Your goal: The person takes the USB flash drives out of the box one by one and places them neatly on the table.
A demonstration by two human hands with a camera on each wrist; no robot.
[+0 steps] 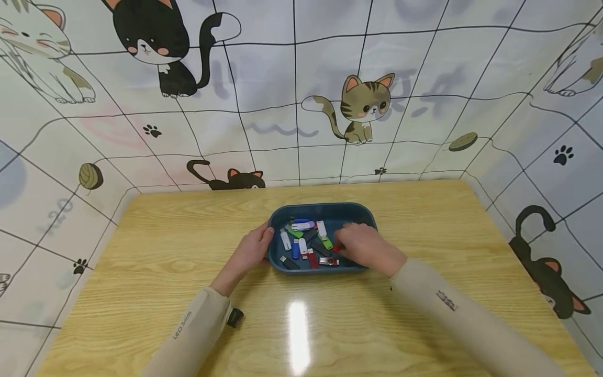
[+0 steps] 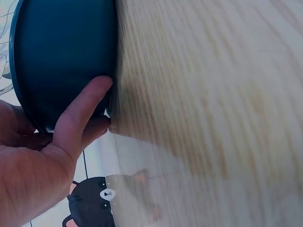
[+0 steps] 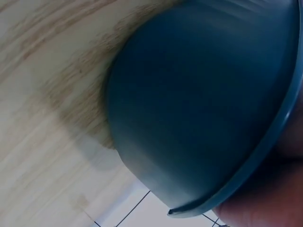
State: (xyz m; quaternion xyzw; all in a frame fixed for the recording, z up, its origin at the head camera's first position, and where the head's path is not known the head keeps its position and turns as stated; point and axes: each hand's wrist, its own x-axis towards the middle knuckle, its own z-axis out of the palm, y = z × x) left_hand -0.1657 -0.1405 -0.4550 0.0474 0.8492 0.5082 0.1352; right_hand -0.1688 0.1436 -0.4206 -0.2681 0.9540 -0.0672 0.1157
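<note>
A dark blue tray [image 1: 346, 210] sits on the wooden table with several USB flash drives spread inside. My left hand [image 1: 253, 245] holds the tray's left end; in the left wrist view its fingers [image 2: 78, 113] lie along the outer wall. My right hand [image 1: 365, 243] reaches over the right rim into the tray, fingers pointing down beside a small red piece [image 1: 336, 248]. Its fingertips are hidden, so a pinch cannot be made out. Near them lie a green-and-white flash drive [image 1: 324, 234] and a silver-and-red one [image 1: 328, 261]. The right wrist view shows mostly the tray's outer wall [image 3: 189, 104].
The wooden table [image 1: 188, 220] surrounds the tray. A cat-print cloth wall [image 1: 282, 99] rises behind the table and along both sides. A small black object [image 1: 235, 317] shows at the left sleeve's cuff.
</note>
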